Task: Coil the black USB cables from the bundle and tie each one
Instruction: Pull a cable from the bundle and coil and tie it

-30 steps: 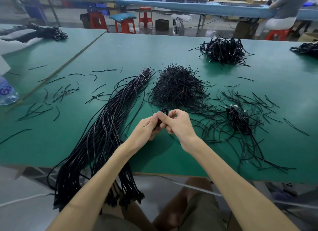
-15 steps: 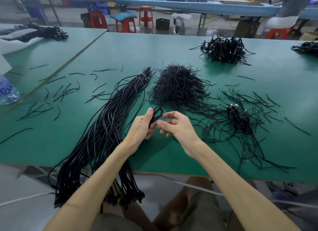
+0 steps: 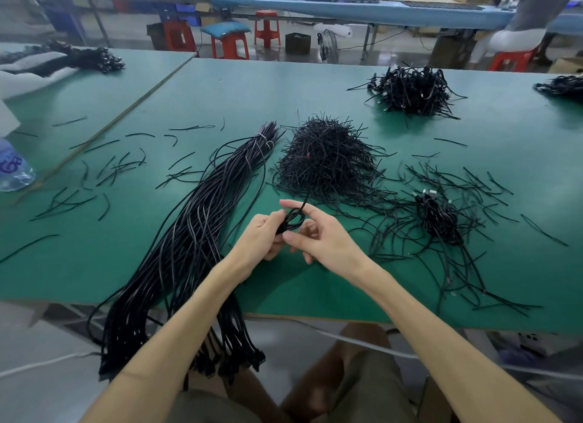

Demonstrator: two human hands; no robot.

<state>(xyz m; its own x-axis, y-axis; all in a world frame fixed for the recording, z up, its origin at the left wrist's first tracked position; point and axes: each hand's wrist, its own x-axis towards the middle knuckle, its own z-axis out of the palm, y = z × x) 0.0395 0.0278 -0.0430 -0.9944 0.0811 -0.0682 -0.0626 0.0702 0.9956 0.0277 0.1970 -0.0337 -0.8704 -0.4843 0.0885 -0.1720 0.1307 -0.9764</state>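
Note:
A long bundle of black USB cables [image 3: 189, 242] lies diagonally on the green table [image 3: 315, 88], bound with white ties at its far end and hanging over the front edge. My left hand [image 3: 262, 236] grips a small coil of black cable [image 3: 293, 220] just above the table. My right hand [image 3: 318, 233] is at the coil, index finger stretched over it and thumb under it; a strand rises from the coil past that finger. A heap of black twist ties [image 3: 325, 160] lies just beyond my hands.
Coiled cables [image 3: 438, 214] sit to the right among scattered ties. Another black pile [image 3: 413, 89] lies far right. Loose ties [image 3: 110, 170] litter the left side, and a plastic bottle [image 3: 12, 167] stands at the left edge. A person [image 3: 520, 22] sits at the rear bench.
My hands have shifted slightly away from me. The right index finger has straightened over the coil, and the coil's loop now shows more openly between my hands.

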